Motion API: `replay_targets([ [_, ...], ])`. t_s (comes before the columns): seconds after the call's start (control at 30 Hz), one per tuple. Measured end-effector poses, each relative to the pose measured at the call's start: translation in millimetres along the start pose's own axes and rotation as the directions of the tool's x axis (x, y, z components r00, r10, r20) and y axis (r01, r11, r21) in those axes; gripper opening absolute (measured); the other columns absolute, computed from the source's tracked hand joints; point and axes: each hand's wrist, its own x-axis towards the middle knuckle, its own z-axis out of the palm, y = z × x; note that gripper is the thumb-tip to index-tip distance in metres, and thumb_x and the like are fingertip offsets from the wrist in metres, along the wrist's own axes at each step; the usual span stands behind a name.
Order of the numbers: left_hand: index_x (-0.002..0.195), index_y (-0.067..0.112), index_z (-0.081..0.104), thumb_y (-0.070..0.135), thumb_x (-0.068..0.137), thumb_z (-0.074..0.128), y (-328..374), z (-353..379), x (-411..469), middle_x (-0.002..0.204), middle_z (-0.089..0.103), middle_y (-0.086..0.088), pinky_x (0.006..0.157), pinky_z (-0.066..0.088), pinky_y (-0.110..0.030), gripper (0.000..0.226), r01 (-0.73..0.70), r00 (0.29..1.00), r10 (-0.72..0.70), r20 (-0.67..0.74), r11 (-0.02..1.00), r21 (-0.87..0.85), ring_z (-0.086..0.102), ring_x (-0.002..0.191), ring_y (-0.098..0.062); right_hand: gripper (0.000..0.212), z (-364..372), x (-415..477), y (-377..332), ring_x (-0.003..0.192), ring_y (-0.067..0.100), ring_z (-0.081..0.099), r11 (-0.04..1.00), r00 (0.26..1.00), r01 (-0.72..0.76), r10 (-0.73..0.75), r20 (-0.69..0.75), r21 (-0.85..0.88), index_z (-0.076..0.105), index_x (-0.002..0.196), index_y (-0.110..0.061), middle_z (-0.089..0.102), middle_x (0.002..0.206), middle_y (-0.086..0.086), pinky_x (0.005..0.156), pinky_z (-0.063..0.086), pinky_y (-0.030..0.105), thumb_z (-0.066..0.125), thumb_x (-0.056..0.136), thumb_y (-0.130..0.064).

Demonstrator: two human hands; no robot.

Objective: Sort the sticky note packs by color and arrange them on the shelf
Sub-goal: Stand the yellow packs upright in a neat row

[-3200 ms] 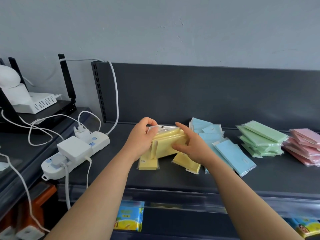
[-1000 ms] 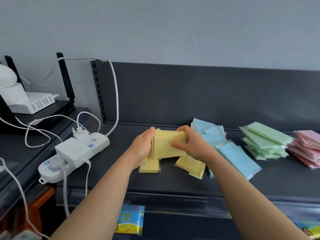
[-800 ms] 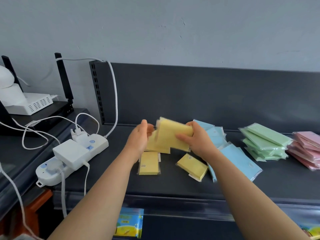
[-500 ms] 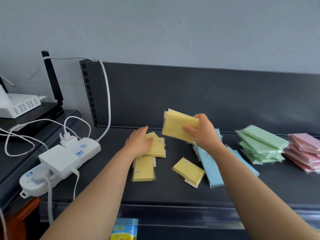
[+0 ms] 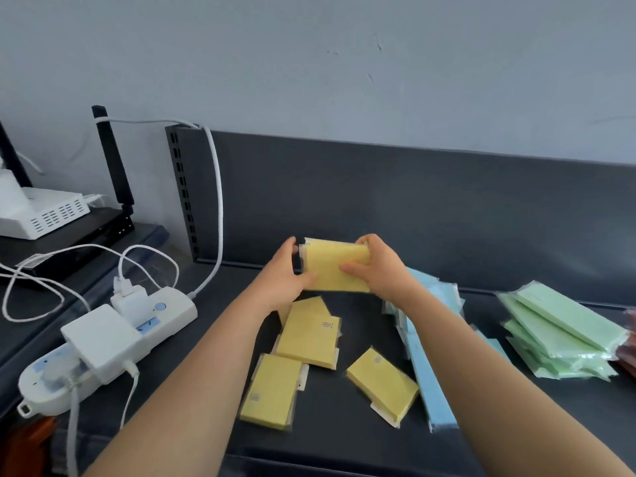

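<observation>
Starting at the near edge of the dark grey shelf [image 5: 327,438], you have three loose yellow sticky note packs in clear wrap [image 5: 308,337] lying flat and not aligned. The one nearest the long light blue packs [image 5: 430,380] is turned askew. To the right, apart from the blue ones, sits the stack of light green packs [image 5: 564,335]. On the left lies the white power strip with its cables [image 5: 103,342].

Further back, you hold a small stack of yellow packs [image 5: 335,270] in the air above the rear part of the shelf, in front of its dark back panel. Your left grip [image 5: 280,273] clasps the left end, with the thumb on the front face. Your right grip [image 5: 382,266] clasps the right end, with fingers curled over the top edge.

I judge that the yellow group is the step in hand: you are squaring this stack while blue and green look already grouped. The next move probably calls for one grip to let go and bring in the loose packs, or for setting the stack down left of the blue ones. The wrap looks slippery, so keep the edges pressed together.

Half a second ago only your right grip carried the stack, higher up, and your left grip rested on the packs lying on the shelf. Now it has come up to the stack.
</observation>
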Motion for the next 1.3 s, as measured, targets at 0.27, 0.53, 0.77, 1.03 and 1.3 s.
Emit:
replay_targets([
  [0.27, 0.131, 0.019, 0.035, 0.025, 0.1, 0.049, -13, 21, 25, 0.111, 0.055, -0.002, 0.069, 0.045, -0.026, 0.035, 0.111, 0.994, -0.109, -0.025, 0.991, 0.078, 0.052, 0.085, -0.009, 0.06, 26, 19, 14, 0.083, 0.019, 0.054, 0.99, 0.987, -0.139, 0.138, 0.085, -0.003, 0.018, 0.139, -0.03, 0.046, 0.116, 0.007, 0.067, 0.049, 0.03, 0.049, 0.092, -0.011],
  [0.53, 0.131, 0.015, 0.031, 0.031, 0.102, 0.04, -19, 23, 37, 0.118, 0.05, -0.009, 0.091, 0.046, -0.043, 0.034, 0.169, 0.985, -0.172, -0.008, 0.956, 0.24, 0.052, 0.106, -0.028, 0.036, 37, 30, 16, 0.076, 0.016, 0.046, 0.973, 0.973, -0.201, 0.212, 0.089, -0.117, 0.034, 0.13, -0.007, 0.047, 0.099, 0.004, 0.057, 0.031, 0.025, 0.036, 0.094, -0.008],
  [0.77, 0.127, 0.016, 0.04, 0.028, 0.099, 0.048, -22, 22, 40, 0.12, 0.049, -0.002, 0.099, 0.041, -0.042, 0.031, 0.138, 0.99, -0.133, -0.037, 0.964, 0.226, 0.047, 0.115, -0.025, 0.046, 38, 31, 22, 0.082, 0.018, 0.051, 0.988, 0.989, -0.149, 0.148, -0.021, -0.046, 0.031, 0.135, -0.013, 0.053, 0.112, 0.007, 0.052, 0.035, 0.023, 0.049, 0.093, -0.013],
  [1.03, 0.137, 0.028, 0.024, 0.013, 0.085, 0.072, -29, 15, 32, 0.119, 0.047, 0.005, 0.08, 0.042, -0.031, 0.072, -0.001, 0.993, 0.004, -0.121, 1.0, 0.029, 0.049, 0.106, -0.016, 0.057, 29, 27, 25, 0.088, 0.023, 0.061, 0.988, 0.998, 0.056, -0.057, -0.002, -0.141, 0.032, 0.127, -0.041, 0.057, 0.1, 0.006, 0.077, 0.055, 0.047, 0.062, 0.087, -0.013],
  [1.3, 0.141, 0.032, 0.016, 0.01, 0.085, 0.071, -32, 15, 28, 0.117, 0.045, 0.004, 0.079, 0.043, -0.03, 0.082, -0.058, 0.991, 0.064, -0.121, 0.997, 0.059, 0.048, 0.102, -0.015, 0.048, 20, 22, 25, 0.086, 0.019, 0.06, 0.96, 0.987, 0.16, -0.155, 0.038, -0.231, 0.036, 0.125, -0.039, 0.047, 0.111, 0.002, 0.081, 0.053, 0.036, 0.06, 0.09, -0.015],
])
